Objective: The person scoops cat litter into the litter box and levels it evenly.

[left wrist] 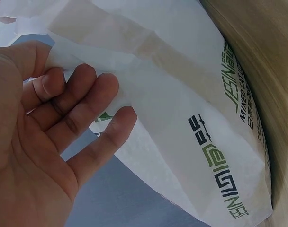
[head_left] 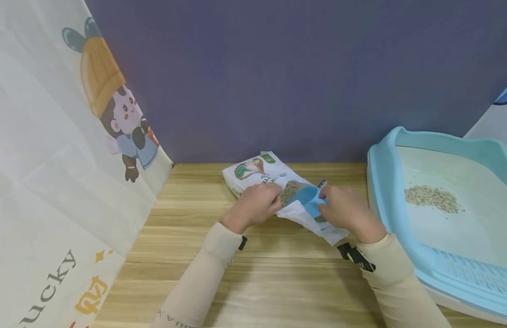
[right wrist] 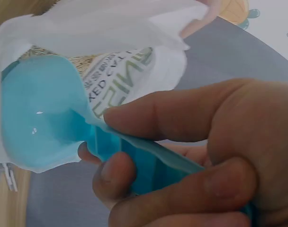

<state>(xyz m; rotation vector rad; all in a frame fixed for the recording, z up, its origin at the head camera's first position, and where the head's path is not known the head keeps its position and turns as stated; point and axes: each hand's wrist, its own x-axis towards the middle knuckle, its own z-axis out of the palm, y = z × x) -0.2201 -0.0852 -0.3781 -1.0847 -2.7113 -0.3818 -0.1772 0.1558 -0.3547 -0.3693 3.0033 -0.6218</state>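
A white printed bag of cat litter (head_left: 274, 166) lies on the table with its torn mouth towards the right. My left hand (head_left: 253, 205) pinches the bag's paper edge between thumb and fingertips; in the left wrist view the other fingers spread beside the paper (left wrist: 153, 104). My right hand (head_left: 348, 212) grips the handle of a blue scoop (head_left: 306, 197), whose bowl (right wrist: 40, 109) sits inside the bag mouth. Tan litter pellets (head_left: 289, 192) show in the opening next to the bowl. In the right wrist view the visible bowl surface is bare.
To the right stands a blue and white litter box (head_left: 382, 191) with a small heap of pellets (head_left: 431, 198) on its floor. A dark panel (head_left: 278, 82) rises behind the wooden table (head_left: 188, 200). A white printed sheet (head_left: 52, 159) borders the left side.
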